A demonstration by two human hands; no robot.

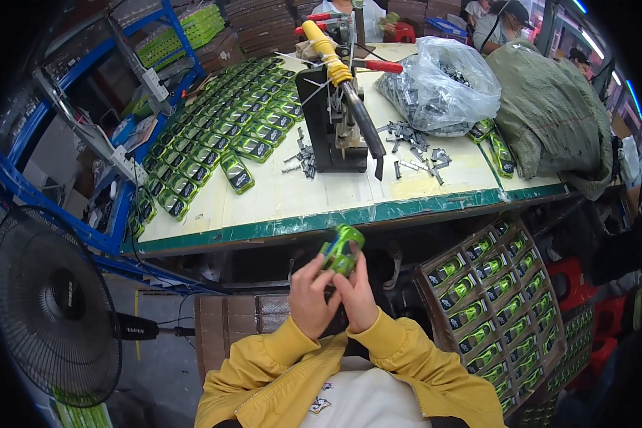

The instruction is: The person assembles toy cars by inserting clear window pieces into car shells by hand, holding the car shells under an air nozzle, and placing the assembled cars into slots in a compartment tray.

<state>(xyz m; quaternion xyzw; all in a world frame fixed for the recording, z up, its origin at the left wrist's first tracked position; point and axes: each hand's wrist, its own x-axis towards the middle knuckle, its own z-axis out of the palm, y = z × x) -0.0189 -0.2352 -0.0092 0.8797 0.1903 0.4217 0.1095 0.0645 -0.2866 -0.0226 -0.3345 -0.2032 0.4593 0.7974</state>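
Note:
In front of my body, just below the table's green edge, a bright green plastic shell (345,246) with a dark, shiny panel is held between both hands. It looks like a toy car body and is slightly blurred. My left hand (309,296) grips its lower left side, fingers bent around it. From the other side my right hand (357,294) closes on the lower right, thumb close to the left hand's fingers. A black hand press (319,121) with a yellow-wrapped lever (322,50) stands on the table beyond. Rows of similar green shells (237,173) lie left of it.
Small grey metal parts (411,146) lie right of the press, near a clear bag (442,82) of them and a green sack (549,114). A divided brown tray (435,324) of green shells leans at right, by red stools (571,282). A fan (57,303) stands left.

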